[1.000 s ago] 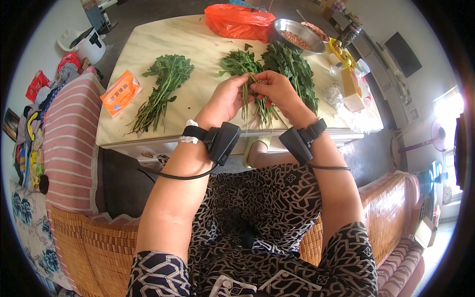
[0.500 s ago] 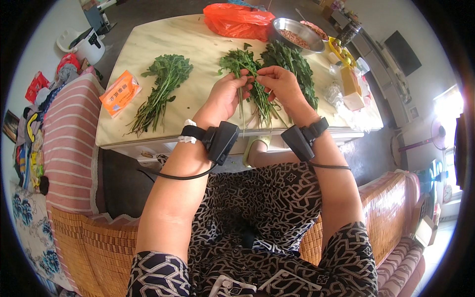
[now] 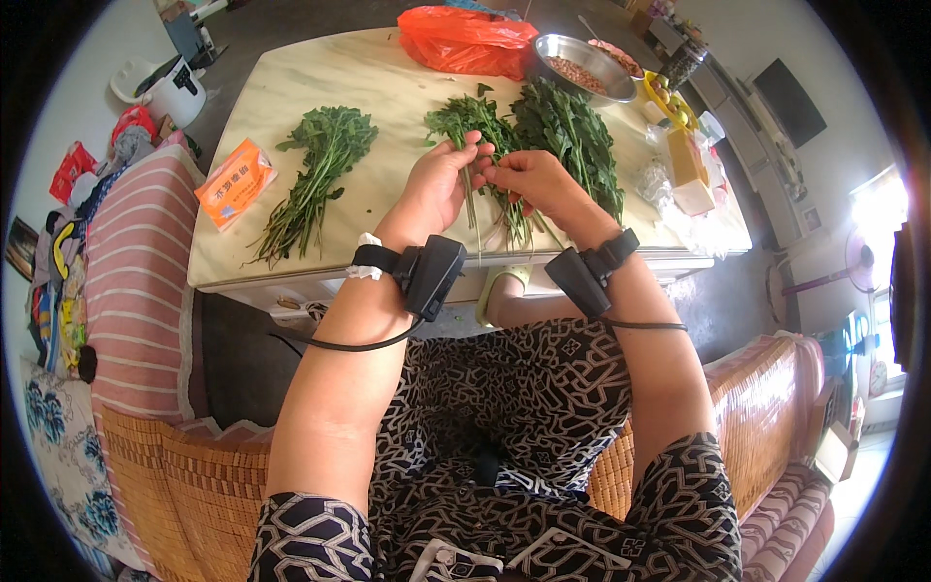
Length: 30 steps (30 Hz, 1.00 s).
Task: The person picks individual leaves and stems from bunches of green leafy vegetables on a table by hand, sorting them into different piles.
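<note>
My left hand (image 3: 446, 182) is closed round a few stems of leafy greens (image 3: 471, 209), the stem ends hanging below the fingers. Close beside it, my right hand (image 3: 545, 182) is pinched, thumb and fingertips next to those stems; what is between them is too small to make out. Under and behind both hands lies a middle pile of greens (image 3: 517, 225), partly hidden by them. To its right is a darker, broader-leaved bunch (image 3: 572, 126). Farther left, a separate bunch (image 3: 330, 145) lies with its leaves away from me and its stems toward me.
On the marble-patterned table (image 3: 291, 82) are an orange box (image 3: 236, 184), a red plastic bag (image 3: 465, 41) and a steel bowl (image 3: 606, 73) of small reddish pieces. A yellow fruit basket (image 3: 669, 102), a carton (image 3: 690, 175) and clear plastic (image 3: 658, 184) line the right side.
My right hand has come down and slightly left, from the leafy part to beside the stems in my left hand. The left hand has barely moved and keeps its hold.
</note>
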Each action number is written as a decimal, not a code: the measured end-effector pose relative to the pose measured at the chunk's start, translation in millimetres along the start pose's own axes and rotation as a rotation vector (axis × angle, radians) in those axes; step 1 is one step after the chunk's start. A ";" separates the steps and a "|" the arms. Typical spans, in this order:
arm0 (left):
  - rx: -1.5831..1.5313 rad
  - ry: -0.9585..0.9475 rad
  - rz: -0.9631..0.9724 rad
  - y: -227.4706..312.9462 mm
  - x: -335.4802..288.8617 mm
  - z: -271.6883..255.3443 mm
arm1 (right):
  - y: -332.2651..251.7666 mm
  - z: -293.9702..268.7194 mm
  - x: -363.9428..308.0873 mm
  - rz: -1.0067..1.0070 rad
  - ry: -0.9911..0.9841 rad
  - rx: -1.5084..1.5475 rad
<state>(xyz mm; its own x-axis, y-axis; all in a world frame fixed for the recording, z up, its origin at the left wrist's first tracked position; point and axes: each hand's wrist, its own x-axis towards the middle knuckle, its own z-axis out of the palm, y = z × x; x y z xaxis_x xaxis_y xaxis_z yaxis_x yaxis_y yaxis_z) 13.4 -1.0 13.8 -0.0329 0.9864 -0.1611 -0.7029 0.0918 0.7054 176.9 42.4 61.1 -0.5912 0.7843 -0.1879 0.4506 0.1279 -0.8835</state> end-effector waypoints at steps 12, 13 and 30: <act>0.059 0.012 -0.015 0.8 -4.3 3.3 | 6.6 -1.7 4.5 -0.098 -0.062 -0.035; 0.058 0.012 -0.013 1.2 -4.4 2.1 | 3.2 -0.8 3.4 -0.085 -0.056 -0.016; 0.115 0.091 -0.048 2.9 -6.9 -0.1 | -3.6 -2.3 3.2 -0.140 0.072 -0.091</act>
<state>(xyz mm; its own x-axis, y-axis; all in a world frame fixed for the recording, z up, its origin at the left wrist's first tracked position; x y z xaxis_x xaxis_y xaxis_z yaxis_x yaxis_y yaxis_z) 11.5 -7.5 16.9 -0.0689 0.9645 -0.2551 -0.6194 0.1591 0.7688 174.9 45.9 64.6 -0.6046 0.7959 -0.0322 0.4282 0.2907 -0.8556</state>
